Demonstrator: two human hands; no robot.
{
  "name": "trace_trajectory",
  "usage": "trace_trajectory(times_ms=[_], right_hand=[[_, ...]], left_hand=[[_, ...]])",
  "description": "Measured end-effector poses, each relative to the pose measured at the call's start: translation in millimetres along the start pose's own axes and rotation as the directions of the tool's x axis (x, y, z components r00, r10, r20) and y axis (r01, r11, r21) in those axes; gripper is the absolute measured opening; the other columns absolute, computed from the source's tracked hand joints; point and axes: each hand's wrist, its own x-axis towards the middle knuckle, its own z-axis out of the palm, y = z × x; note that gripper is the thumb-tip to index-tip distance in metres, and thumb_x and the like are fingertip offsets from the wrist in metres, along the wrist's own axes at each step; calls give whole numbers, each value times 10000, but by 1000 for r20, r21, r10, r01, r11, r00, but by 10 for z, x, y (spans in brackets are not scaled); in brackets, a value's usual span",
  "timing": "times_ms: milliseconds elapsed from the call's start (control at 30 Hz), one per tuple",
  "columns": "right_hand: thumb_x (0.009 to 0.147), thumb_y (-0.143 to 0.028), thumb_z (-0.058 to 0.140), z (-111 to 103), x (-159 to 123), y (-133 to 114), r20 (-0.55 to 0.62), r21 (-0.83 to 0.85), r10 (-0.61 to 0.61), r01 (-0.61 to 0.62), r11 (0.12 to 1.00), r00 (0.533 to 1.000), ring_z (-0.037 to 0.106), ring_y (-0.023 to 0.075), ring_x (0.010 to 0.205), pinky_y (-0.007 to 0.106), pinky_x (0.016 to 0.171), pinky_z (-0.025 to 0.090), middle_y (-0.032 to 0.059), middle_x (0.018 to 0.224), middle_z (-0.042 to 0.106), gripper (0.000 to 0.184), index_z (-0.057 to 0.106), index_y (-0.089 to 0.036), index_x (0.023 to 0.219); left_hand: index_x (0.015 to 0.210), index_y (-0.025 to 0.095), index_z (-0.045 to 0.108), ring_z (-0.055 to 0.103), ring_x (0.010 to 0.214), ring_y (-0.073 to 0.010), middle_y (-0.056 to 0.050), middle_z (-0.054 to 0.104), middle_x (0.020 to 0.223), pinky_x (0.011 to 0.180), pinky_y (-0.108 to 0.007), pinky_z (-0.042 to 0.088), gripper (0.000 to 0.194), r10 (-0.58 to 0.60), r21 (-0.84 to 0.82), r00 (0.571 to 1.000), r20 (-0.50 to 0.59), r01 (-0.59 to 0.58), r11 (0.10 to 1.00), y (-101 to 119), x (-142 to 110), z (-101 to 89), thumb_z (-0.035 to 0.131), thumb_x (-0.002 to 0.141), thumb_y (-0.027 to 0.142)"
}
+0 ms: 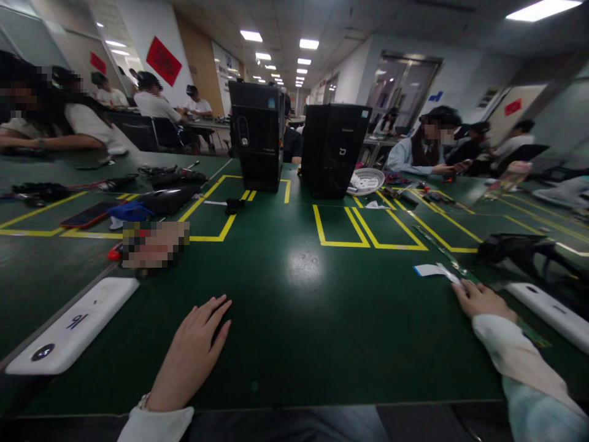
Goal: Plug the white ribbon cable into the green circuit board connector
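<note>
Ribbon [427, 270], white with a blue end, lies at the fingertips of the right grip [485, 301], reaching out to the left of it. That grip is palm down with its fingers close together and slightly bent; whether it pinches the ribbon or only touches it, I cannot tell. A green strip [435, 244] runs from beyond the right grip, passes by its fingers and shows again just beside the wrist.

The left grip [196, 344] is spread palm down over the counter [294, 331], thumb apart from the fingers, holding nothing.

Just right of the right grip lies a white case [552, 313], with a black frame [519, 245] beyond it. Another white case [73, 328] lies left of the left grip, and a blue cloth [131, 209] well beyond that grip. Farther off, between the two grips, stand two black towers [257, 135] [334, 150], upright and apart. A white basket [375, 179] sits beside the right-hand tower, well beyond the right grip.
</note>
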Motion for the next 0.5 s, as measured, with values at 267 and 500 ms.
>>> trace_trajectory(times_ms=[267,500], right_hand=[[944,-624,111,-30,30,-39,61,31,36,-38,999,997,455,406,1301,558,950,420,202,1456,452,730,533,-205,1368],[942,-519,170,93,52,21,-121,-18,-108,107,994,987,386,411,1360,593,1017,384,229,1449,469,690,630,-104,1245]], left_hand=[[1362,215,546,518,1317,-262,-98,559,1425,1127,-515,378,487,-14,-5,1000,12,14,1000,12,-3,-20,377,966,442],[1361,239,550,516,1322,-260,-85,561,1428,1130,-519,375,478,-27,-30,999,18,28,999,19,4,-44,397,961,452]])
